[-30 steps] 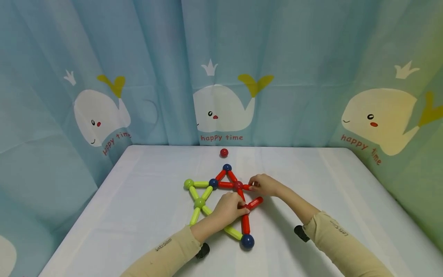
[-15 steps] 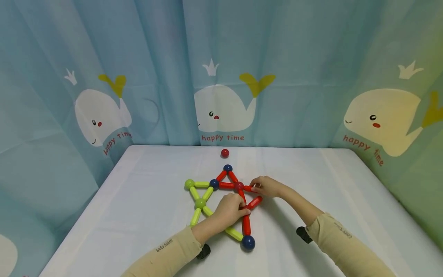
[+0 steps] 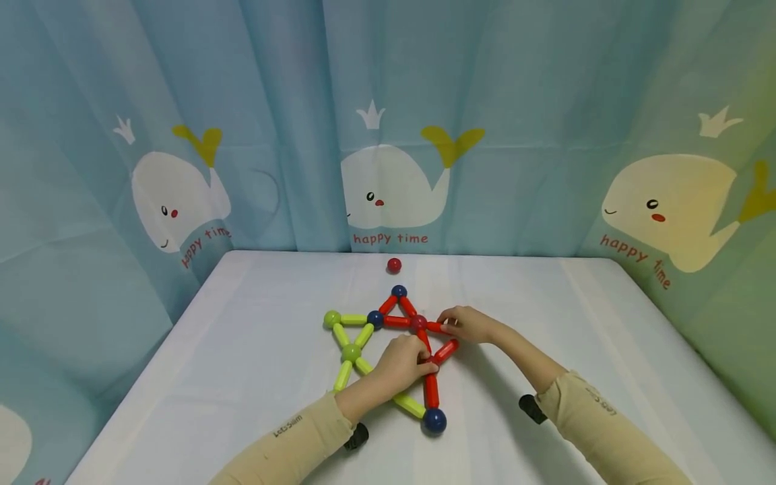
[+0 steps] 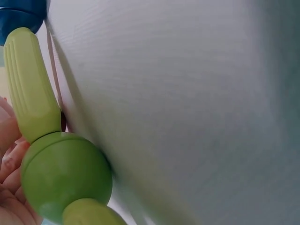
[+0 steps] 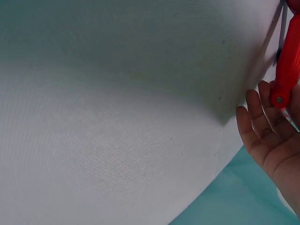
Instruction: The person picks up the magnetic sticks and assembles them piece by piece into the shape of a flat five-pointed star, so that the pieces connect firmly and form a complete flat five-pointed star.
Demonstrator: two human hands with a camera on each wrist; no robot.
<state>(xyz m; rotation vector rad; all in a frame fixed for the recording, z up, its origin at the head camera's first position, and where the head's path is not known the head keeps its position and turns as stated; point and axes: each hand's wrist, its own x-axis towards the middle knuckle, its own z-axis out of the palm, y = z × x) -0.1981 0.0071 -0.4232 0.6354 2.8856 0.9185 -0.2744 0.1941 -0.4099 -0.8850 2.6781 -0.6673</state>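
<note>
My left hand [image 3: 400, 367] reaches over the magnetic stick-and-ball figure and grips a red ball joint [image 3: 433, 364], which it partly covers. From that joint a red stick [image 3: 447, 351] points out to the right with a free end. My right hand [image 3: 469, 325] pinches another red stick [image 3: 435, 327], whose left end meets a red ball [image 3: 419, 323]. In the right wrist view this stick [image 5: 287, 61] sits between thumb and finger, the other fingers spread. The left wrist view shows a green ball [image 4: 65, 176] and green stick [image 4: 30, 84] beside the left hand [image 4: 11, 178].
A loose red ball [image 3: 394, 265] lies near the far edge of the white table [image 3: 273, 289]. Green sticks and balls form the figure's left part, with a blue ball [image 3: 434, 421] at its near corner. Behind hangs a whale-print curtain [image 3: 515, 135].
</note>
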